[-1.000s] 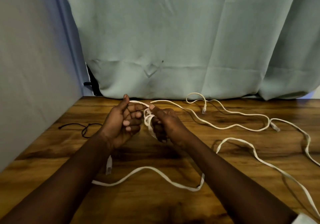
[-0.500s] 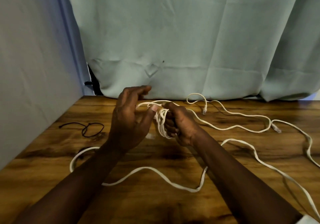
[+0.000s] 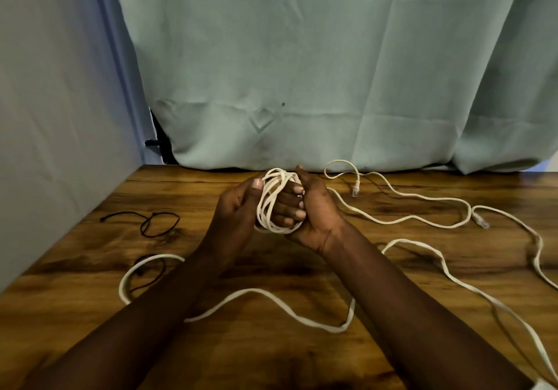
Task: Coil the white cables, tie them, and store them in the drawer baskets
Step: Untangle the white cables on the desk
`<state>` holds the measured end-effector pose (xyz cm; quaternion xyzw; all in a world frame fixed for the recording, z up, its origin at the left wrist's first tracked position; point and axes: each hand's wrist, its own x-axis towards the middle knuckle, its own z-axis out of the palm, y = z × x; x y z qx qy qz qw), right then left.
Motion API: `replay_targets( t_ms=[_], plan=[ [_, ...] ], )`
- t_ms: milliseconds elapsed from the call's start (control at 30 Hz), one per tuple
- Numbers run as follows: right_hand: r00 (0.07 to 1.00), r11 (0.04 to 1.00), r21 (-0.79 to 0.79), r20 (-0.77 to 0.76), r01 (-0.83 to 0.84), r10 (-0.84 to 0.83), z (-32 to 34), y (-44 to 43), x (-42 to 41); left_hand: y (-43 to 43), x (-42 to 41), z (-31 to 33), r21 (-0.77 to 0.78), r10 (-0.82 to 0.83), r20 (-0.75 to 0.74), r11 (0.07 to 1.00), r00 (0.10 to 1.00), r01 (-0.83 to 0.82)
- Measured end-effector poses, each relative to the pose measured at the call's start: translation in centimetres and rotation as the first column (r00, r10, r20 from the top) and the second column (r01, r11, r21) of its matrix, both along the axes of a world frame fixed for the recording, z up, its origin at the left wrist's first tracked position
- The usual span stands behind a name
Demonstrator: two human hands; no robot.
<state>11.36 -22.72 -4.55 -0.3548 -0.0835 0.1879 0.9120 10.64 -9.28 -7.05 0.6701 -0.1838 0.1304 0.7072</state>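
Above the wooden table (image 3: 90, 269), the white cable coil (image 3: 271, 205) is growing — more loops than a second ago — with the right hand (image 3: 308, 208) curled inside it, the left hand (image 3: 238, 208) pinching loops; coiling is progressing.

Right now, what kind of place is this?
Probably a makeshift work corner, not a proper room: a dark wood-grain table hemmed in by a hanging pale green cloth curtain and a plain grey side panel, with long white cables strewn about.
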Motion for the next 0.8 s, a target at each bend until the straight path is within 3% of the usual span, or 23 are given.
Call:
replay_targets(
  t_ms=[100,167,233,300,400,500,567,700,800],
  plan=[
    [0.999,1.0,0.01,0.029,-0.026,0.026,0.2,0.5,-0.2,0.4,0.1,0.5,-0.325,-0.259,-0.21,0.928,0.943,0.182],
    [0.997,0.994,-0.095,0.062,0.055,-0.049,0.2,0.6,-0.2,0.7,-0.2,0.9,-0.383,-0.344,-0.248,0.893,0.906,0.235],
    [0.97,0.922,-0.307,0.13,0.237,-0.206,-0.1,0.8,-0.3,0.8,-0.2,1.2,-0.356,-0.329,-0.265,0.907,0.906,0.225],
    [0.911,0.775,-0.479,0.225,0.413,-0.346,-0.4,1.1,-0.4,0.5,-0.2,1.4,-0.277,-0.252,-0.284,0.945,0.925,0.173],
    [0.838,0.625,-0.563,0.298,0.54,-0.456,-0.6,1.4,-0.8,-0.3,-0.9,1.2,-0.183,-0.204,-0.242,0.97,0.948,0.162],
    [0.825,0.653,-0.519,0.231,0.552,-0.515,-0.7,1.6,-1.5,-0.5,-1.7,0.9,0.048,-0.135,-0.111,0.989,0.985,0.141],
    [0.82,0.657,-0.501,0.24,0.563,-0.52,-0.9,1.7,-1.5,-0.4,-1.8,1.0,0.091,-0.113,-0.076,0.989,0.991,0.12],
    [0.816,0.602,-0.554,0.339,0.575,-0.468,-1.1,1.4,-1.1,-0.2,-1.9,1.1,-0.046,-0.196,-0.107,0.98,0.975,0.193],
    [0.835,0.616,-0.565,0.357,0.549,-0.418,-1.2,1.2,-1.0,-0.1,-2.0,1.1,-0.191,-0.293,-0.207,0.948,0.933,0.255]
  ],
)
